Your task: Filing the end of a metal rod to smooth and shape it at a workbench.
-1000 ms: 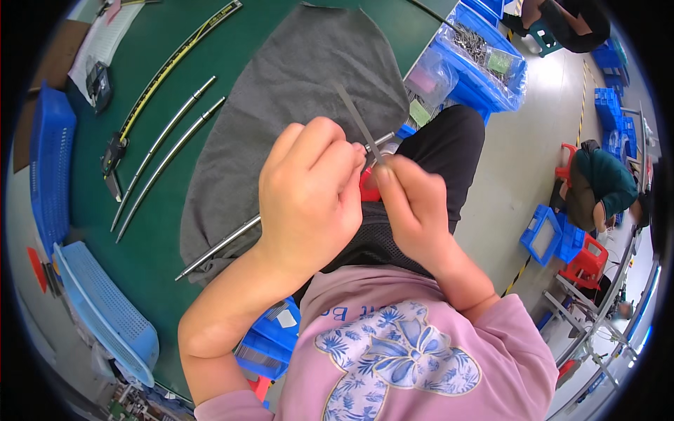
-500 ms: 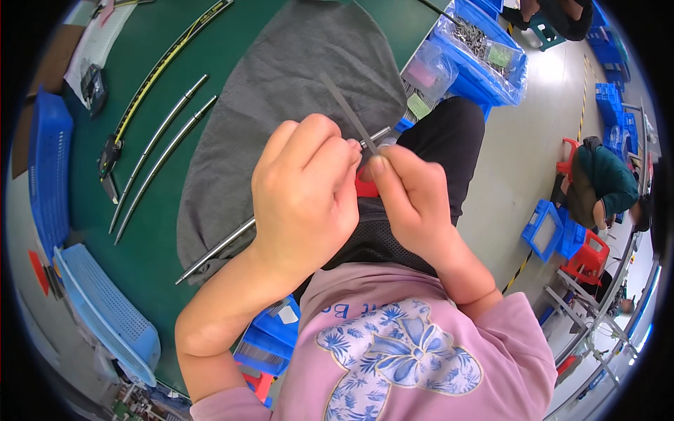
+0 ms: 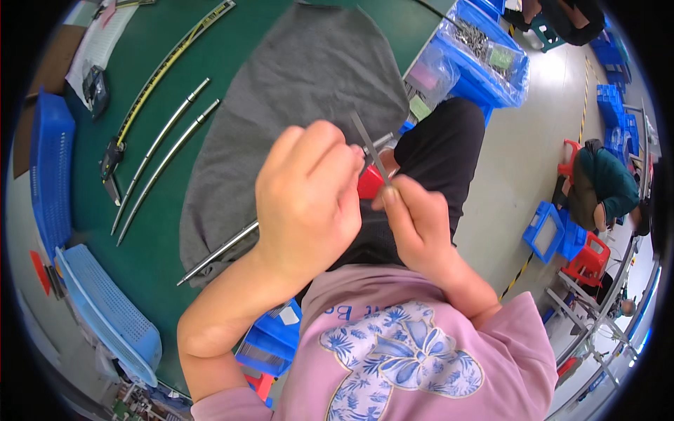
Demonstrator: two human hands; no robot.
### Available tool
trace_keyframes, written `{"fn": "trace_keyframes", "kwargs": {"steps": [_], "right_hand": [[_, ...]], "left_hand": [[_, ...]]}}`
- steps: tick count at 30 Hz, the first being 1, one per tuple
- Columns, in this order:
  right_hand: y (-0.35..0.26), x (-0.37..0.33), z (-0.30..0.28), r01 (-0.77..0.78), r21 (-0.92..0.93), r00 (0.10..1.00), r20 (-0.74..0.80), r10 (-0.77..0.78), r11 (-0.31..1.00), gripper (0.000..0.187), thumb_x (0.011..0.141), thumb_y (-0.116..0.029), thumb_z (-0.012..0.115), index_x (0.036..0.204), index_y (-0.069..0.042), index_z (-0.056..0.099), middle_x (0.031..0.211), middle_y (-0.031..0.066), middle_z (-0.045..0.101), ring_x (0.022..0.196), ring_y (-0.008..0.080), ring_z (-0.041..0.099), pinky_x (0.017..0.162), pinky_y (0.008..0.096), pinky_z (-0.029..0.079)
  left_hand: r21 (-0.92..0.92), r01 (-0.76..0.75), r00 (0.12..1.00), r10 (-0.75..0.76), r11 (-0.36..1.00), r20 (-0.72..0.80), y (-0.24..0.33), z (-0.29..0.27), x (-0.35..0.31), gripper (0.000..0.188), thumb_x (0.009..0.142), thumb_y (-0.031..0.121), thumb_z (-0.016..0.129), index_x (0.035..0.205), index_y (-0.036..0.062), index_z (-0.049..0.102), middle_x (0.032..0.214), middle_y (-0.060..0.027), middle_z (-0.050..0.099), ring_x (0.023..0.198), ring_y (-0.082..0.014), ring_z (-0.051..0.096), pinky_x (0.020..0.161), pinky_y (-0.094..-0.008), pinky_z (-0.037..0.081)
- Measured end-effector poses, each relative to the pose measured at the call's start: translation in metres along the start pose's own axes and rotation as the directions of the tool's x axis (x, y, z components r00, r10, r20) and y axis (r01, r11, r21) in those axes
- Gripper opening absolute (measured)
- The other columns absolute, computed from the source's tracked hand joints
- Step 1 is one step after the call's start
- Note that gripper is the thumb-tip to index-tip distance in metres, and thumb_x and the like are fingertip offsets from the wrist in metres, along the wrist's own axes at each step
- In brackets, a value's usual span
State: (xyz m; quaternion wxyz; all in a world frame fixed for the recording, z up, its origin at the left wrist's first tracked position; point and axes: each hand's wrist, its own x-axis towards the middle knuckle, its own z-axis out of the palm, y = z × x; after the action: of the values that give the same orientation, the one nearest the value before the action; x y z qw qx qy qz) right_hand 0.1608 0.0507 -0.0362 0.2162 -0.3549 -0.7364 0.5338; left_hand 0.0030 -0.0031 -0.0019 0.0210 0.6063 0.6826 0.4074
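Note:
A long shiny metal rod [image 3: 221,252] slants through the closed fingers of my left hand [image 3: 305,193]. Its tip sticks out past the hand toward my right, and its other end lies over the grey cloth at lower left. Pinched between the thumb and fingers of my right hand [image 3: 419,216] is a thin flat file [image 3: 370,146], pointing up and away to the left. The file crosses the rod near its tip; whether they touch, I cannot tell. Two similar metal rods [image 3: 160,151] lie side by side on the green table.
Left of the rods lies a digital caliper [image 3: 111,158]. A grey cloth [image 3: 302,70] covers part of the table [image 3: 158,295]. Blue baskets [image 3: 105,302] line the left edge. At upper right, a blue bin [image 3: 516,81] holds metal parts. A co-worker [image 3: 604,186] sits bent over farther right.
My right hand has drawn the file back toward me and slightly to the right. My left hand and the rod have hardly moved.

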Motion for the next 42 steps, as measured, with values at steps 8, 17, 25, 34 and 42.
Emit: {"fn": "trace_keyframes", "kwargs": {"steps": [8,17,25,34,42], "right_hand": [[0.002,0.0,0.003,0.067,-0.014,0.996,-0.056,-0.068,0.998,0.018,0.091,-0.014,0.056,0.076,-0.006,0.057,0.059,0.0114,0.059,0.053,0.0324,0.06,0.047,0.0392,0.043],[-0.008,0.004,-0.002,0.073,-0.062,0.997,-0.02,-0.075,0.995,0.02,0.091,-0.014,0.056,0.074,-0.005,0.056,0.059,0.0116,0.06,0.053,0.0334,0.059,0.046,0.0398,0.043],[-0.004,0.0,0.0,0.097,-0.187,0.994,-0.03,-0.105,0.978,0.015,0.088,-0.012,0.059,0.075,-0.007,0.057,0.058,0.0098,0.06,0.051,0.0304,0.06,0.044,0.0391,0.043],[0.005,-0.006,-0.008,0.118,-0.136,0.993,-0.008,-0.12,0.984,0.013,0.091,-0.01,0.055,0.08,-0.005,0.059,0.061,0.0076,0.061,0.052,0.0275,0.06,0.048,0.0349,0.044],[0.0,-0.003,-0.012,0.099,0.068,0.995,-0.004,-0.099,0.993,0.014,0.092,-0.008,0.054,0.08,-0.003,0.06,0.057,0.0092,0.054,0.049,0.0233,0.057,0.048,0.0312,0.042]], "left_hand": [[-0.013,0.019,1.0,-0.019,1.0,-0.001,0.001,-0.002,0.0,0.014,0.067,-0.006,0.068,0.073,0.0011,0.058,0.077,-0.008,0.053,0.067,-0.0271,0.051,0.058,-0.0373,0.043],[-0.003,0.007,1.0,-0.007,1.0,-0.006,0.002,0.0,-0.002,0.016,0.066,-0.007,0.069,0.073,0.0008,0.057,0.077,-0.0079,0.053,0.067,-0.0272,0.051,0.057,-0.0376,0.043],[-0.014,0.004,1.0,-0.004,1.0,-0.009,0.003,0.001,-0.003,0.017,0.066,-0.007,0.069,0.073,0.0007,0.056,0.077,-0.0077,0.054,0.065,-0.027,0.051,0.056,-0.0374,0.042],[-0.01,0.012,1.0,-0.012,1.0,-0.012,0.001,0.001,-0.003,0.017,0.066,-0.007,0.07,0.073,0.0009,0.057,0.076,-0.0076,0.053,0.066,-0.0266,0.051,0.056,-0.0367,0.042],[-0.018,0.019,1.0,-0.019,1.0,-0.011,0.001,-0.001,-0.003,0.018,0.064,-0.008,0.07,0.073,0.0009,0.057,0.076,-0.0079,0.053,0.065,-0.0267,0.052,0.056,-0.0368,0.042]]}}
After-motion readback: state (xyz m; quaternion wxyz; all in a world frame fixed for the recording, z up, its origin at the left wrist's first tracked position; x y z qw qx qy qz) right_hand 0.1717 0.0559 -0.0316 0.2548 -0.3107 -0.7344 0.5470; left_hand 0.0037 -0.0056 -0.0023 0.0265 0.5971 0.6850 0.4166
